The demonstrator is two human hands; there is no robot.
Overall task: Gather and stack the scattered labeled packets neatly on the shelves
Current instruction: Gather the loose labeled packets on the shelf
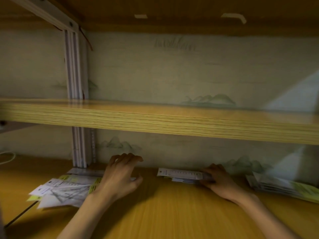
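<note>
On the lower wooden shelf (165, 213) a loose heap of white and yellow-green labeled packets (63, 188) lies at the left. My left hand (120, 176) hovers at the heap's right edge, fingers spread and curled, holding nothing I can see. At the back middle a small flat stack of white packets (179, 175) lies against the wall. My right hand (219, 181) grips that stack's right end. A neater stack of packets (283, 186) lies at the far right.
A wooden shelf board (155, 118) runs across above the hands, with another board higher up. A grey metal upright (77, 100) stands at the back left. The wall behind carries pale mountain wallpaper. A white cable (7, 156) lies far left.
</note>
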